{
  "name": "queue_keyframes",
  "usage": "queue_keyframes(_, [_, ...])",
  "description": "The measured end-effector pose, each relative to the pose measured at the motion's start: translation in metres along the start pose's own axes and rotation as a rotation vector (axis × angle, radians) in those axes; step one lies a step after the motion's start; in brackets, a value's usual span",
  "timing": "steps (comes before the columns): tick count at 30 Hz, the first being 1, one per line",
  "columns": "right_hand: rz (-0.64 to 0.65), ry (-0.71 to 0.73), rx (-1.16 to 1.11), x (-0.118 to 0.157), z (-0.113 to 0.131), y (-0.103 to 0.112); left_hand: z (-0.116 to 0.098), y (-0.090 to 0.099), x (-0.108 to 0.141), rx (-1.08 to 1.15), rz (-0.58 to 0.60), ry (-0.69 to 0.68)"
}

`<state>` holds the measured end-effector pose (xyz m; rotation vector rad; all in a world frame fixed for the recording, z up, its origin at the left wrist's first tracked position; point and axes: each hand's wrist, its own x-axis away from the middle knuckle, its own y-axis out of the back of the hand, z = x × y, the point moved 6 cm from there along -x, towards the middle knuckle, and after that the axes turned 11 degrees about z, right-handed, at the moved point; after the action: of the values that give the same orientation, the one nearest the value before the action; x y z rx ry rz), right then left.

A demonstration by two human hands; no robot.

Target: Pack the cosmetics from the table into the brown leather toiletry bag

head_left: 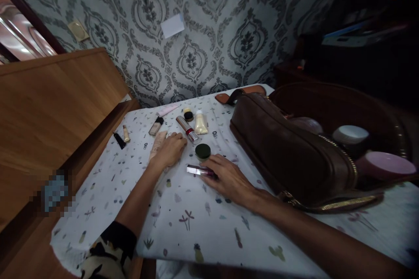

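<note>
My left hand (pixel 172 150) rests palm down on the printed cloth, fingers loosely bent and nothing visible in them. A beige squeeze tube (pixel 157 143) lies against its left side, partly hidden. My right hand (pixel 227 176) pinches a lip gloss tube (pixel 196 170) with a silvery cap and dark purplish body, low over the cloth. Just beyond those fingers stands a small jar with a dark green lid (pixel 203 151). Farther back are a silver and red cosmetic tube (pixel 187 129), a cream-coloured tube (pixel 200 123) and a foundation bottle with black cap (pixel 156 126).
A brown handbag (pixel 268 139), unzipped, stands at the right with a white-lidded jar (pixel 351 134) and a pink container (pixel 389 165) inside. Small black (pixel 119 140) and gold-beige (pixel 126 133) tubes lie at the left. A wooden panel (pixel 59 109) borders the left; patterned wallpaper rises behind.
</note>
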<state>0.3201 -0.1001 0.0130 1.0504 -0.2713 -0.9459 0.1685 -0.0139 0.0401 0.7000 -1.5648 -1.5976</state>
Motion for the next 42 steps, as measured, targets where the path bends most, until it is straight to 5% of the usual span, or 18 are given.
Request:
queue_keyframes(15, [-0.036, 0.015, -0.032, 0.001, -0.001, 0.002, 0.002, -0.009, 0.004, 0.076, -0.01, 0.101])
queue_keyframes(22, [-0.078, 0.035, -0.049, 0.003, 0.0, 0.002, -0.006, -0.001, 0.005, 0.106, -0.015, 0.011])
queue_keyframes(27, [-0.137, 0.001, -0.113, 0.004, -0.002, 0.006, -0.017, 0.011, 0.009, 0.145, -0.054, -0.172])
queue_keyframes(35, [-0.212, -0.003, -0.292, 0.009, -0.007, 0.01, -0.044, 0.041, 0.026, 0.698, -0.099, -0.262])
queue_keyframes(42, [-0.167, -0.056, -0.681, 0.0, -0.014, 0.013, -0.051, 0.036, 0.019, 1.337, -0.139, -0.325])
